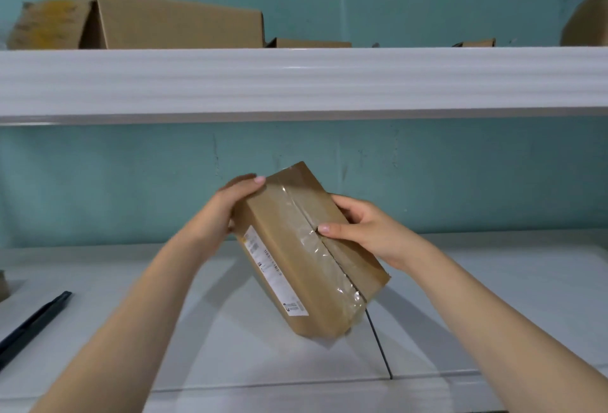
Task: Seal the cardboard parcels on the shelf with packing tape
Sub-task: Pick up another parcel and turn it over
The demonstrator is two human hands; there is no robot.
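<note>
A brown cardboard parcel (289, 248) is held tilted in the air above the lower white shelf (230, 330). Clear packing tape (316, 248) runs along its centre seam and over its near end. A white shipping label (273, 271) lies along its left side. My left hand (227, 208) grips the far left corner. My right hand (365, 228) holds the right side, thumb pressed on the taped seam. No tape roll is in view.
The upper white shelf (296, 80) spans the view above, carrying a large cardboard box (171, 21), flat boxes (309, 42) and another box (589, 18) at far right. A black bar (33, 324) lies at the left of the lower shelf. Behind is a teal wall.
</note>
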